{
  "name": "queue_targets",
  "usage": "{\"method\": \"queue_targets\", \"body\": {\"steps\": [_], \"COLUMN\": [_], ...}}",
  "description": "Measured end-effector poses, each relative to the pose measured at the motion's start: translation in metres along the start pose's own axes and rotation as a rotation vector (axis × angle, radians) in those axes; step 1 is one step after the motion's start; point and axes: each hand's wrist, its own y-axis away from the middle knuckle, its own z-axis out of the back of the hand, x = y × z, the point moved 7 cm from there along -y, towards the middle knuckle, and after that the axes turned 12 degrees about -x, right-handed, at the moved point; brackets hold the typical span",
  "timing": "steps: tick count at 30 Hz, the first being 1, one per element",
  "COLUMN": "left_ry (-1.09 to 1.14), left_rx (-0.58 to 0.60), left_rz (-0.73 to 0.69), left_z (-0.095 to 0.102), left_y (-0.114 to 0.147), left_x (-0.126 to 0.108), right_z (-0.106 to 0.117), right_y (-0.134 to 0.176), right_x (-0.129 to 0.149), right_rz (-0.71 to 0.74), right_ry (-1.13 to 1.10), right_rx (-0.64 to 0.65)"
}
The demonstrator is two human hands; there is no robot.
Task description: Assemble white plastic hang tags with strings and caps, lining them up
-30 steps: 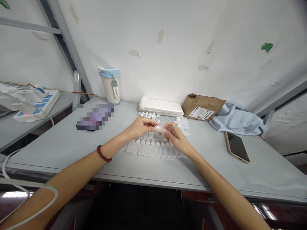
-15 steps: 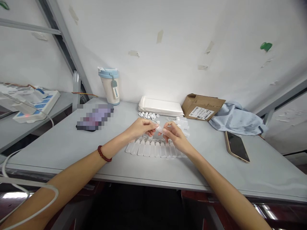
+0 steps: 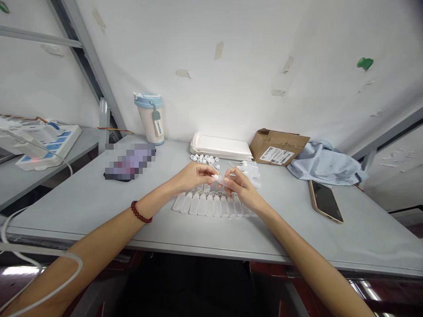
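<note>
Right, I have both bare hands raised over the grey desk (image 3: 99, 211), close together at the centre of my head view; the left hand (image 3: 195, 176), with a dark red beaded bracelet (image 3: 141, 212) round its wrist, has thumb and forefinger pinched on a small white plastic cap (image 3: 216, 177); the right hand (image 3: 242, 188), its fingers curled, has its fingertips closed on a small translucent plastic bottle (image 3: 221, 180); cap and bottle meet between the two hands, though from this far off I can't tell whether the cap is seated or merely touching; nearer the front edge, I see a tidy row of translucent plastic bottles (image 3: 210, 206) lying side by side, necks pointing away from me; beyond the hands, a scatter of loose white caps (image 3: 204, 158) lies just in front of a stack of flat white envelopes (image 3: 224, 146); to the right I get a brown cardboard box (image 3: 282, 147) beside a crumpled pale blue cloth (image 3: 325, 164), with a dark-screened phone (image 3: 325, 201) nearer; over left, a cream tumbler with a blue lid (image 3: 150, 119) stands by the wall.
</note>
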Motion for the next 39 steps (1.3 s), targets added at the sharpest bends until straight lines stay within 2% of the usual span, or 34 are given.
{"method": "queue_targets", "body": {"steps": [5,9,19,24,32,39], "left_ry": [0.041,-0.013,-0.057,-0.049,-0.153,-0.141], "left_rx": [0.008,-0.032,0.045,0.037,0.002,0.060], "left_rz": [0.077,0.156,0.026,-0.043,0.064,-0.057], "left_z": [-0.004,-0.002,-0.002,-0.003,-0.006,-0.006], "left_y": [0.002,0.001,0.001,0.001,0.002,0.005], "left_x": [0.002,0.012,0.004,0.001,0.003,-0.004], "right_z": [-0.001,-0.001,0.000,0.000,-0.001,-0.002], "right_y": [0.000,0.001,0.000,-0.001,0.000,0.002], "right_x": [0.003,0.004,0.001,0.000,0.004,0.004], "right_rz": [0.030,0.044,0.050,0.027,0.056,-0.025], "right_ry": [0.008,0.019,0.036,0.024,0.035,-0.049], "right_rx": [0.009,0.003,-0.004,-0.009,-0.009,0.007]}}
